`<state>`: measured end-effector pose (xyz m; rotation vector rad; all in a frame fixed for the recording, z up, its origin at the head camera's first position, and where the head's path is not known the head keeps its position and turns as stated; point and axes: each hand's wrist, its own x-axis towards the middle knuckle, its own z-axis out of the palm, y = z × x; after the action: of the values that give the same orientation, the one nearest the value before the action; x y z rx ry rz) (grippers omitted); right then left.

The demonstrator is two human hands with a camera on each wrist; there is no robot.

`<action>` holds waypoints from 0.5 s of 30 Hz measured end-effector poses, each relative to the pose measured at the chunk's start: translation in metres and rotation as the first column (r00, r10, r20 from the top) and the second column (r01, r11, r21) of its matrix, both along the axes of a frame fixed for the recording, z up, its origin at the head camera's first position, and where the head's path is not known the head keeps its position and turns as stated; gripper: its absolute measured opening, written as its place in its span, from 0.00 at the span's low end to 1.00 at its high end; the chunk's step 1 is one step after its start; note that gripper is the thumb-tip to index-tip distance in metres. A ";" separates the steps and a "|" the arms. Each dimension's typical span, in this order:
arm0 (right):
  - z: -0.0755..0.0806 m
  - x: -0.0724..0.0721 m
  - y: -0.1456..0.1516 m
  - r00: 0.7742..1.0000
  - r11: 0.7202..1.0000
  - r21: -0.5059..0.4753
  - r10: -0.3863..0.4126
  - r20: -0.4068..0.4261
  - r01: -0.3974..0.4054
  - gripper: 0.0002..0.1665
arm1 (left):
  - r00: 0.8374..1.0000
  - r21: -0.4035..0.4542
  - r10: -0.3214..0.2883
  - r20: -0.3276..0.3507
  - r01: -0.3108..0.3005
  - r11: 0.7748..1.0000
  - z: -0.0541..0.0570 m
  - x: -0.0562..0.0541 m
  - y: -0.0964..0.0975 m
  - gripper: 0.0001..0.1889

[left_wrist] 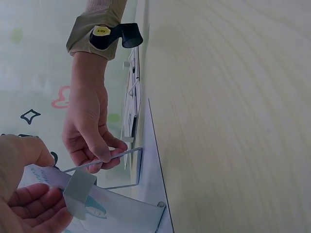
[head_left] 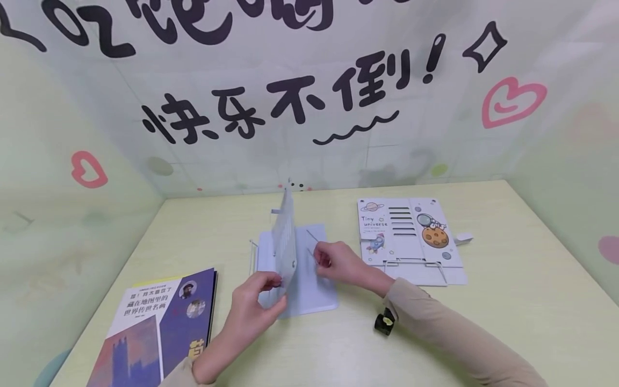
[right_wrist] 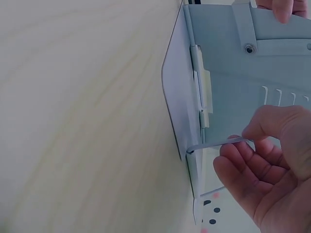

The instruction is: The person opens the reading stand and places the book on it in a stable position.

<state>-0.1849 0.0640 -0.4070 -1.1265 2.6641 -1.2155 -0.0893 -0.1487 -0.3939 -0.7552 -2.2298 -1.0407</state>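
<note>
Centrally on the table (head_left: 508, 301), a metal book stand (head_left: 311, 303) lay with its slotted panel (head_left: 284, 236) raised. My left hand (head_left: 253, 303) pinched the panel's edge; across that barrier, my right hand (head_left: 340, 263) grasped the wire support (right_wrist: 214, 144). Stacked books (head_left: 176, 317) sat at eight o'clock, a "Tiny universe" stand (head_left: 411, 242) at three.

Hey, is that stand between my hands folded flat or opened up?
Opened up: its panel stands up from the base, your left hand holding its near edge and right hand pinching the wire support.
</note>
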 end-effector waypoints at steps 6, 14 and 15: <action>-0.001 0.001 0.004 1.000 0.999 -0.041 0.005 0.019 -0.005 0.10 | 1.000 -0.054 0.026 0.000 -0.026 0.998 -0.002 -0.001 0.007 0.18; -0.002 -0.001 0.007 0.999 0.998 -0.063 0.027 0.025 -0.025 0.11 | 0.998 -0.116 0.060 0.010 -0.058 0.992 0.000 0.000 0.018 0.18; -0.003 -0.001 0.008 0.999 0.997 -0.068 0.029 0.023 -0.027 0.12 | 0.998 -0.124 0.060 0.009 -0.059 0.991 0.000 -0.001 0.019 0.18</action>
<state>-0.1858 0.0720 -0.4097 -1.1462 2.5993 -1.3157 -0.0899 -0.1299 -0.3939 -0.7316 -2.3302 -0.8872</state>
